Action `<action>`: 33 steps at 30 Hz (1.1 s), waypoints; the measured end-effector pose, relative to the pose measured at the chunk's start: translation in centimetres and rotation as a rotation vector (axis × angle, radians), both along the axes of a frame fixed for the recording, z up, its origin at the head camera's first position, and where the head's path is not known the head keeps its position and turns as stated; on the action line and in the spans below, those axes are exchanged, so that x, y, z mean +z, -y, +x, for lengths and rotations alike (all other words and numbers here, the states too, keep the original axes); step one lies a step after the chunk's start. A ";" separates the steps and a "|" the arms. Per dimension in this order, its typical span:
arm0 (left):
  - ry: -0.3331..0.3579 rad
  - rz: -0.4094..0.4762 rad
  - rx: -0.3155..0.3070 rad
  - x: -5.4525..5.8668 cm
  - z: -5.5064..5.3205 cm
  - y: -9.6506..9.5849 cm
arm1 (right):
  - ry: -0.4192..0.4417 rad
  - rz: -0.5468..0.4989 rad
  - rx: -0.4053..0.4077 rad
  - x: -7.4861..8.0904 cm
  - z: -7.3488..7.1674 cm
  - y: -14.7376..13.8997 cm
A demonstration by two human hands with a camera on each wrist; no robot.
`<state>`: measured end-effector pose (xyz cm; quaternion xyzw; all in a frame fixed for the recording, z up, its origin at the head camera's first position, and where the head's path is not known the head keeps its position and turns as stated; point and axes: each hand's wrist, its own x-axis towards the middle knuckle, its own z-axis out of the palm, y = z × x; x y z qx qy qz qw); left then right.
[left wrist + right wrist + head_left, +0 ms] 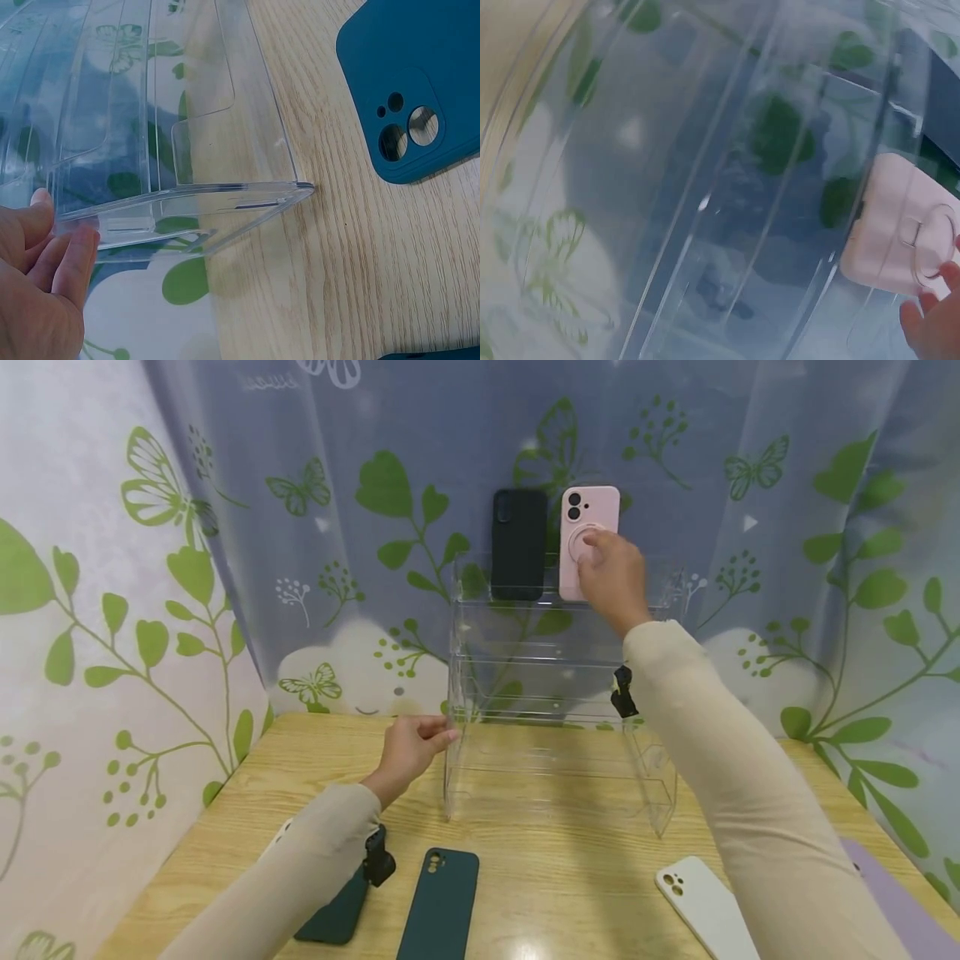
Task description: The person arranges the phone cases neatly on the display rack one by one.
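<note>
At the stand (555, 662), the left hand (408, 749) pinches its edge, best held firm; the right hand (618, 575) curls at the pink case (576, 538), grip unclear.

Legible text, brand names and numbers: none. Faint white lettering (272, 382) is printed on the blue backdrop cloth (465, 410). Location: upper left of the head view, near the top edge of the frame. The characters are too small and indistinct to be read with certainty.
</note>
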<state>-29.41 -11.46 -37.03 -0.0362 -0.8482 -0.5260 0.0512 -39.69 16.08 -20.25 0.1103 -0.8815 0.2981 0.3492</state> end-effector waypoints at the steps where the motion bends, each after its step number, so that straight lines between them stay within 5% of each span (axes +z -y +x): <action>1: -0.001 -0.001 0.002 0.0 0.0 0.0 | -0.018 0.040 0.004 -0.2 0.0 0.0; 5: -0.007 -0.009 0.004 0.1 0.1 -0.1 | -0.034 0.160 0.004 -0.8 0.2 -0.2; 11: 0.006 0.006 -0.004 0.0 0.1 -0.1 | 0.016 0.190 0.048 -0.9 0.6 -0.6; 20: 0.030 0.032 -0.014 0.0 -0.2 0.2 | 0.167 0.024 0.183 -1.1 3.0 -2.3; 25: 0.040 0.039 -0.004 0.0 -0.4 0.2 | 0.200 -0.030 0.226 -3.2 6.1 -4.0; 33: 0.045 0.039 -0.018 -0.1 -0.3 0.1 | 0.356 -0.083 0.301 -9.7 13.4 -7.5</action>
